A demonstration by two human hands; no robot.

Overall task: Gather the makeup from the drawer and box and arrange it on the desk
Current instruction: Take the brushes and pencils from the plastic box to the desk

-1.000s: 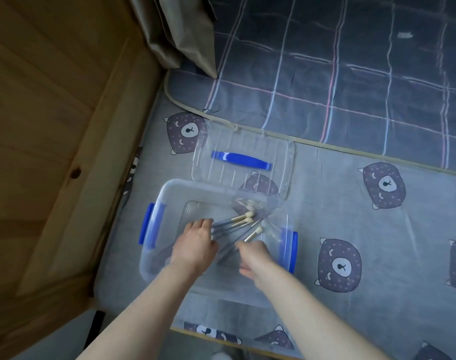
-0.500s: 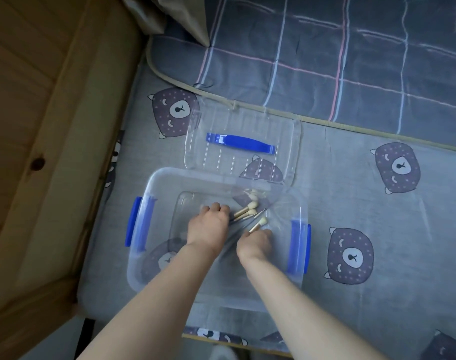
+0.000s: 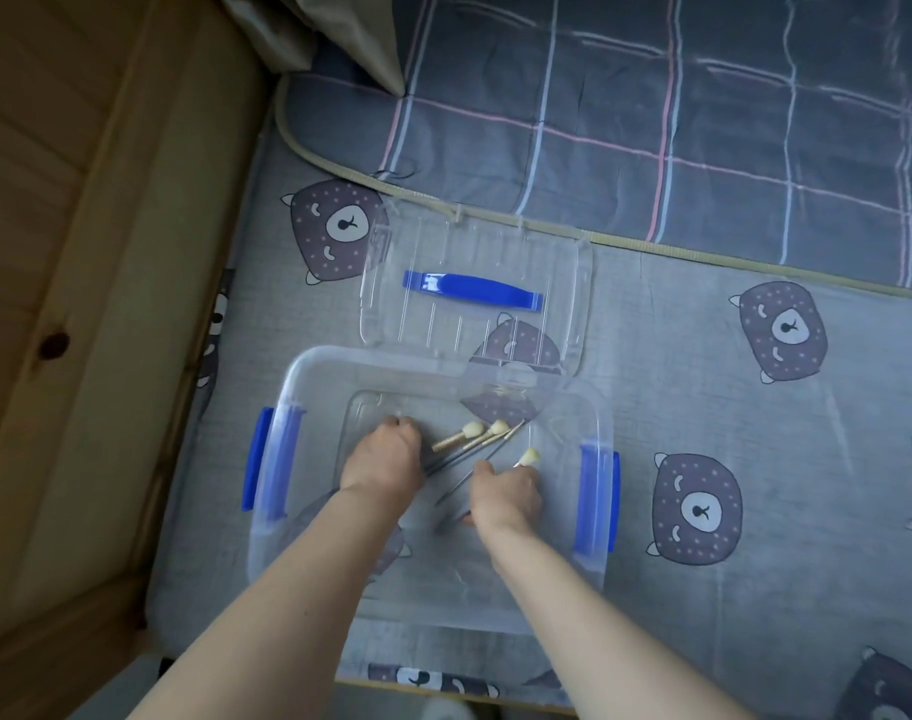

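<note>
Progress: early. Left hand point(image 3: 386, 457) and right hand point(image 3: 506, 493), fingers curled, each grip makeup brushes point(image 3: 473, 429) inside the clear box point(image 3: 381, 356); lid point(image 3: 558, 283) off; desk arrangement not yet done.

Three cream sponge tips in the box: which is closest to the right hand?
The lone tip, sticking out just above the right hand, toward the right blue latch. The other two tips sit paired farther up, nearer the left hand.

No writing, label or number seems readable on the clear box point(image 3: 433, 597) or its lid point(image 3: 474, 249).
</note>
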